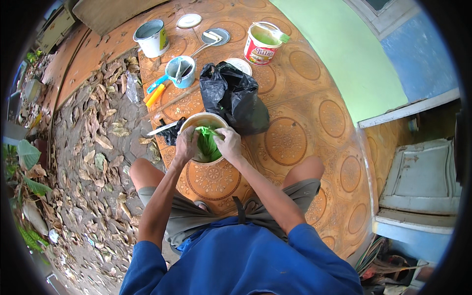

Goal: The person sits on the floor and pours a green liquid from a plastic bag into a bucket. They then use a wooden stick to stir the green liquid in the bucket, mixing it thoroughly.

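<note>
A round bucket (pixel 206 118) stands between my knees, lined or filled with something bright green (pixel 209 145), like a crumpled plastic bag. My left hand (pixel 188 142) is at the bucket's left side, fingers closed on the green material. My right hand (pixel 226 142) pinches the same material on the right. Just behind sits a crumpled black plastic bag (pixel 231 96), with a pale lid (pixel 241 64) partly hidden beyond it. Left of the bucket lie a knife (pixel 158 129) and a smaller black bag (pixel 172 132). Whether the bucket holds liquid paint under the green material, I cannot tell.
On the patterned tiles (pixel 285 137) are a blue pot (pixel 179 71), orange handle (pixel 155 95), grey bucket (pixel 152 44), red-and-white tub with brush (pixel 260 51), roller on a round lid (pixel 214 37) and white lid (pixel 188 20). Dry leaves (pixel 98 172) lie left; a green-and-blue wall (pixel 334 59) rises right.
</note>
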`<state>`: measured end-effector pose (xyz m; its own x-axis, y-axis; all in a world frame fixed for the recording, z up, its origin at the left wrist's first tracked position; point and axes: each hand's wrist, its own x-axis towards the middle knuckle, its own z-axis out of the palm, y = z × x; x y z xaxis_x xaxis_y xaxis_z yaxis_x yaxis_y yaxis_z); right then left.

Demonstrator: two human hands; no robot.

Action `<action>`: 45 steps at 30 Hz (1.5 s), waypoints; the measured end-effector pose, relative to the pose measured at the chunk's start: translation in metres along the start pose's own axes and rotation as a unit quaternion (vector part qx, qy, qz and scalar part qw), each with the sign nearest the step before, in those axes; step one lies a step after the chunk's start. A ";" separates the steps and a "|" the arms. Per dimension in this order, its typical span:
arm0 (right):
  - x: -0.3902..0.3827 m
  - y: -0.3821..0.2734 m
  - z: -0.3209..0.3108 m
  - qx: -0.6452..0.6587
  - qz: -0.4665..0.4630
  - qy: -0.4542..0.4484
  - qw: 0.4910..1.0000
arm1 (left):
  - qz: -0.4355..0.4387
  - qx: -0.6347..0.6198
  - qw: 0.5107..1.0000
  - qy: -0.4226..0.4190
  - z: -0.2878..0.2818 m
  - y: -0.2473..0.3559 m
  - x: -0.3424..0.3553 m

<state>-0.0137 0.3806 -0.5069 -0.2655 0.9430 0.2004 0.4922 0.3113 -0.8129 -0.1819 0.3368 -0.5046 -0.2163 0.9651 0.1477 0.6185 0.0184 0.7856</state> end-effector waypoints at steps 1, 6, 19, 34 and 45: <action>-0.005 -0.008 -0.005 -0.035 -0.019 0.035 0.999 | 0.015 -0.002 1.000 0.016 0.002 -0.002 0.000; -0.036 0.018 -0.004 -0.133 0.087 0.103 0.982 | -0.041 -0.013 0.999 0.011 0.006 0.006 0.000; -0.048 0.038 -0.020 0.372 0.362 -0.099 0.849 | -0.055 -0.019 0.998 0.034 -0.004 0.044 -0.008; -0.069 0.028 -0.031 0.410 0.360 -0.130 0.828 | -0.034 -0.095 0.995 -0.020 -0.029 0.074 -0.021; -0.057 0.015 -0.060 0.405 0.381 -0.165 0.815 | -0.011 -0.112 0.993 0.020 -0.049 0.103 -0.026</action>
<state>0.0592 0.3383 -0.4978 -0.4134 0.7016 -0.5805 -0.0543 -0.6553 -0.7534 -0.1492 0.3012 -0.3981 -0.2604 0.9539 0.1492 0.4302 -0.0237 0.9024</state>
